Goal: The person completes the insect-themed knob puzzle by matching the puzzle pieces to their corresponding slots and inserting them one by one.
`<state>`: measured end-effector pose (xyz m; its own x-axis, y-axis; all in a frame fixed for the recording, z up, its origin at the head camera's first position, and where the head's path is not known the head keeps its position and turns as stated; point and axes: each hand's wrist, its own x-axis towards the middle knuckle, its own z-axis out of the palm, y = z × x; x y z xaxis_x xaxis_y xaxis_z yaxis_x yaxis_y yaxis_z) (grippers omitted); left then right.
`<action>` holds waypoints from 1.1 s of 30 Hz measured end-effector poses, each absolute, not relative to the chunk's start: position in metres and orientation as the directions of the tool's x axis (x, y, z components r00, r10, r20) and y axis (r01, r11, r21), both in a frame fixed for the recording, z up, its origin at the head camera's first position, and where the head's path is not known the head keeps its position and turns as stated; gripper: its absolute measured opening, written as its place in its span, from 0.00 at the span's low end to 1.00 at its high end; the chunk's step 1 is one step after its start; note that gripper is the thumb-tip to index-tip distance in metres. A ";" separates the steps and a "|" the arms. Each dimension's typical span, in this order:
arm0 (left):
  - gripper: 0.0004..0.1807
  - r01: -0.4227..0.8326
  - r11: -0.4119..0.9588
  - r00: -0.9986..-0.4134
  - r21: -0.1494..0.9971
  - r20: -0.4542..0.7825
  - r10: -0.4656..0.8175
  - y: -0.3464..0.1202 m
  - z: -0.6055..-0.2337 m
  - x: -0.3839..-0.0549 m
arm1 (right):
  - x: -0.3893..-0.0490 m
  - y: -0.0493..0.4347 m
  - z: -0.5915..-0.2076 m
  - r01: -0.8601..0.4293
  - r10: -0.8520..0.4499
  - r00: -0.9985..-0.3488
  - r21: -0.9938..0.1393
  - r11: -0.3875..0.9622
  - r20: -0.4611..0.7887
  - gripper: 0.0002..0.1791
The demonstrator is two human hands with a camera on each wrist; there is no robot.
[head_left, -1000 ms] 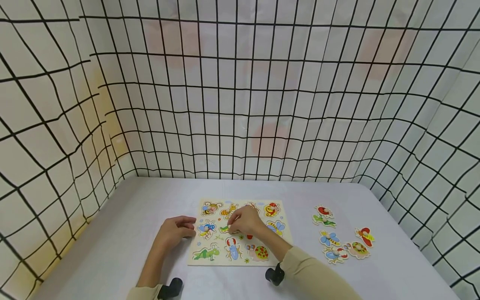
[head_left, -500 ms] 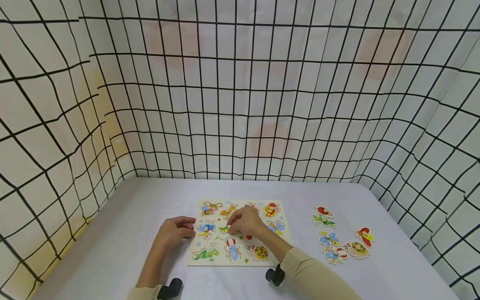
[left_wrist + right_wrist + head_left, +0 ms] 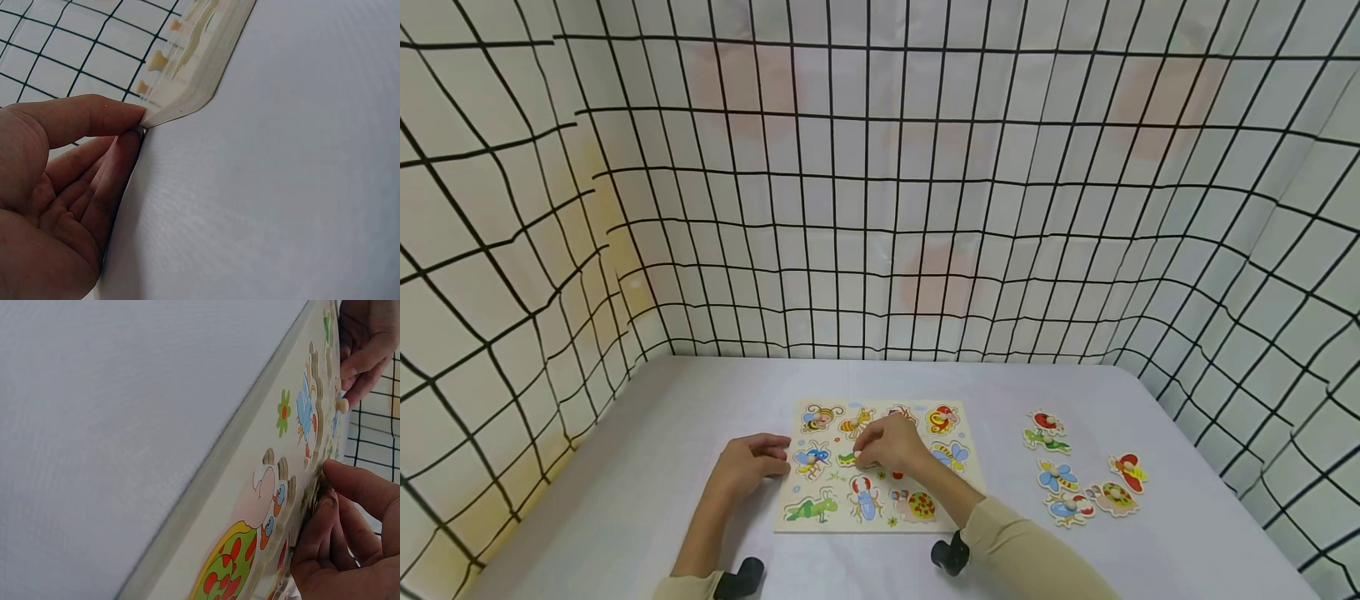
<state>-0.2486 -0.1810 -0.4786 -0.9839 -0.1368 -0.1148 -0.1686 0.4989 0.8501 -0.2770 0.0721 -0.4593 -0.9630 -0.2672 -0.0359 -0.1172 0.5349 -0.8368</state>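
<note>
A wooden insect puzzle board [image 3: 842, 525] lies flat on the table in the head view. Over its middle, my right hand [image 3: 891, 443] pinches a small green puzzle piece [image 3: 847, 459] between thumb and fingertips; the hand covers most of that piece. In the right wrist view the fingertips of my right hand [image 3: 337, 531] are low over the board, beyond the printed snail [image 3: 234, 556]. My left hand [image 3: 747, 467] rests on the table, its fingertips at the board's left edge. Thumb and fingertip of the left hand [image 3: 81, 162] touch that edge in the left wrist view.
Several loose insect pieces with knobs lie right of the board, including a ladybug [image 3: 1047, 422], a green piece [image 3: 1048, 442], a blue-winged bee [image 3: 1058, 477] and a snail [image 3: 1114, 498]. A blue knobbed insect [image 3: 813, 457] sits on the board. Black-grid walls [image 3: 880, 250] surround the table.
</note>
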 end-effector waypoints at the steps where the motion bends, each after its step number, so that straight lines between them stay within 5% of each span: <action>1: 0.20 -0.167 0.498 -0.984 0.851 -0.115 -0.135 -0.181 -0.478 -0.249 | -0.277 0.072 -0.460 -0.119 -0.265 -0.964 -0.835 0.538 -0.034 0.06; 33: 0.19 -0.187 0.509 -0.980 0.840 -0.125 -0.154 -0.180 -0.479 -0.249 | -0.273 0.074 -0.457 -0.116 -0.269 -0.962 -0.822 0.558 -0.047 0.06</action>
<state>-0.2493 -0.1803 -0.4795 -0.9802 -0.1539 -0.1248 -0.1869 0.5088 0.8403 -0.2730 0.0744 -0.4573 -0.9619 -0.2692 -0.0471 -0.1160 0.5580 -0.8217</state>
